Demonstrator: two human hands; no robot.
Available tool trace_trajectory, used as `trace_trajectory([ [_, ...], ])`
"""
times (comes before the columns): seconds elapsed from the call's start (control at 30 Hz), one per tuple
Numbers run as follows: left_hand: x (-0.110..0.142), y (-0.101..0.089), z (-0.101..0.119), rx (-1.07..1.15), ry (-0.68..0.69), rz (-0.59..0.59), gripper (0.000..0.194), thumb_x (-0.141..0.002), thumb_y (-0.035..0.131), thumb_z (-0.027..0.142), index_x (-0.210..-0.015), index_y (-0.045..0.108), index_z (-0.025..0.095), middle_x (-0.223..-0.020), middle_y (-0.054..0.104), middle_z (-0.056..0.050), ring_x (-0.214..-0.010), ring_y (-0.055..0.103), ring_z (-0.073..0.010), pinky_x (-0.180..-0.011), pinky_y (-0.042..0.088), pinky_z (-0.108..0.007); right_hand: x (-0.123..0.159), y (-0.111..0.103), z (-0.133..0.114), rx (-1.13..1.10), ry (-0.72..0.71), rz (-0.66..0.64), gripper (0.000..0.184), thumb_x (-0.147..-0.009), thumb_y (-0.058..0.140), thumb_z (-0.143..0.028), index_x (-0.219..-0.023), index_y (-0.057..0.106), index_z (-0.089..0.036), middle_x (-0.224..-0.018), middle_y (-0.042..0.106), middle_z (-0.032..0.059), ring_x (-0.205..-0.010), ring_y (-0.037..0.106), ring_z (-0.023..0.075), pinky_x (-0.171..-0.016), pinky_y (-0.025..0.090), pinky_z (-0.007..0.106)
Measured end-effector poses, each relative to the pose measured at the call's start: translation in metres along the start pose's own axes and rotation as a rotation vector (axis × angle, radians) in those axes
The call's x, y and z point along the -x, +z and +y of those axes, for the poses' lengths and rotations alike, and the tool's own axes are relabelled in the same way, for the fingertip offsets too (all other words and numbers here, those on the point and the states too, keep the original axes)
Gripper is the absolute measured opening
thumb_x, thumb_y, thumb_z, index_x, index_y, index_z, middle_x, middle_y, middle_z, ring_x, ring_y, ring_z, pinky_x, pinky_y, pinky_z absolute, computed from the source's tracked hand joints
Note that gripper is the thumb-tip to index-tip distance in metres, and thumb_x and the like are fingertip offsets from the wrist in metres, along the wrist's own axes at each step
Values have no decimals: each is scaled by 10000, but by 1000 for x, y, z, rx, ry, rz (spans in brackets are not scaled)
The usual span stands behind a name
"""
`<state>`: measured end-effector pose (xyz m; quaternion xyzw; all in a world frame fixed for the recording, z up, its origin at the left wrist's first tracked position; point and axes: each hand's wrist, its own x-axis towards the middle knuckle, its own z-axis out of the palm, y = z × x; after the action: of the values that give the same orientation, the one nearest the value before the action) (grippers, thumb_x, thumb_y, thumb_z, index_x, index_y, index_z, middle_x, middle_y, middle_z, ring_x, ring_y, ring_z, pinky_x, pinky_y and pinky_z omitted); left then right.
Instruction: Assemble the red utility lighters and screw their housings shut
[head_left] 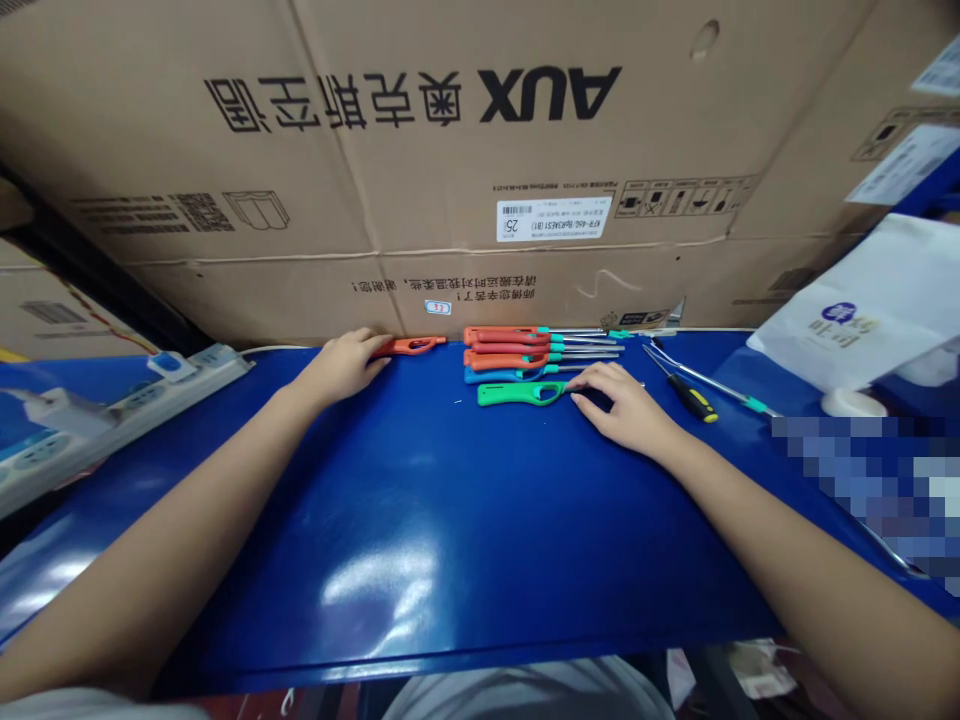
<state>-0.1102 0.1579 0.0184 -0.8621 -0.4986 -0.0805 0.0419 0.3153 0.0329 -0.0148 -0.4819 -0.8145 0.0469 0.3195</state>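
Observation:
My left hand (341, 368) is closed around the rear end of an orange lighter handle (416, 346), which lies near the back of the blue table and shows no metal tube. To the right, my right hand (624, 408) pinches a green long-necked lighter (510, 394) at the front of its handle; the hand covers most of its tube. Just behind it several more lighters lie side by side with their tubes pointing right: a blue lighter (487, 374), an orange lighter (495, 359) and red-orange ones (499, 336) further back.
A large cardboard box (420, 220) walls off the table's (420, 510) back edge. On the right lie a black-and-yellow screwdriver (694, 399), a loose metal tube (709, 382), a white bag (847, 310) and a round white lid (853, 403). A power strip (142, 410) runs along the left.

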Motion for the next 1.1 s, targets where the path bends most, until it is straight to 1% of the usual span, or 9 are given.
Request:
trace_trajectory([
  [0.13, 4, -2, -5, 43, 25, -16, 501, -951, 392, 432, -1268, 676, 167, -1148, 634, -167, -1029, 665, -305, -934, 528, -404, 0, -3, 1, -1, 0, -9, 123, -933, 571, -238, -994, 677, -238, -1006, 719, 79, -989, 651, 269, -911, 502, 488],
  [0.27, 14, -10, -10, 85, 44, -57, 490, -941, 407, 480, -1202, 707, 194, -1123, 687, -139, -1010, 681, -284, -925, 523, -369, 0, -4, 1, 4, -8, -19, 122, -934, 573, -242, -995, 678, -233, -1008, 718, 81, -975, 645, 267, -911, 498, 487],
  [0.47, 54, -37, -3, 160, 23, -135, 501, -935, 488, 578, -1110, 726, 173, -1108, 758, -117, -948, 702, -288, -874, 543, -403, 2, -3, -5, 32, -27, -60, 139, -937, 582, -249, -1037, 677, -236, -1038, 693, 87, -1012, 619, 278, -926, 485, 502],
  [0.57, 77, -47, 8, 229, -1, -199, 439, -884, 574, 595, -1044, 745, 224, -1076, 779, -67, -928, 717, -286, -844, 558, -397, 3, -4, -13, 43, -39, -71, 131, -937, 590, -246, -1034, 678, -239, -1090, 665, 93, -1039, 595, 274, -950, 484, 506],
  [0.67, 93, -50, 25, 314, -5, -249, 331, -846, 646, 507, -1051, 751, 270, -1077, 777, -45, -942, 720, -287, -857, 558, -403, 2, -4, -25, 37, -70, -98, 126, -943, 588, -238, -1030, 677, -247, -1115, 645, 90, -1075, 580, 268, -971, 483, 497],
  [0.73, 100, -50, 41, 348, 34, -285, 290, -811, 684, 487, -1023, 762, 304, -1044, 775, -37, -894, 720, -281, -796, 564, -379, 2, -3, -35, 28, -104, -131, 127, -955, 577, -242, -1032, 677, -254, -1116, 637, 88, -1090, 573, 266, -972, 485, 490],
  [0.8, 104, -51, 61, 392, 73, -320, 271, -851, 667, 451, -1066, 760, 315, -1056, 761, -42, -907, 714, -265, -803, 558, -360, 3, -3, -44, 9, -142, -161, 134, -966, 565, -246, -1037, 679, -253, -1133, 626, 92, -1102, 567, 261, -978, 486, 479],
  [0.93, 108, -53, 108, 522, 219, -418, 266, -906, 663, 307, -1159, 742, 336, -1103, 724, -31, -960, 688, -212, -847, 530, -300, 3, -4, -57, -48, -199, -169, 147, -977, 550, -227, -1043, 679, -251, -1138, 616, 95, -1109, 564, 249, -982, 491, 454],
  [1.1, 103, -49, 158, 604, 393, -438, 305, -852, 715, 162, -1131, 748, 282, -1057, 695, -32, -973, 649, -203, -860, 496, -305, 2, -8, -58, -60, -227, -142, 145, -974, 544, -200, -1007, 677, -247, -1089, 631, 91, -1067, 573, 243, -942, 509, 437],
])
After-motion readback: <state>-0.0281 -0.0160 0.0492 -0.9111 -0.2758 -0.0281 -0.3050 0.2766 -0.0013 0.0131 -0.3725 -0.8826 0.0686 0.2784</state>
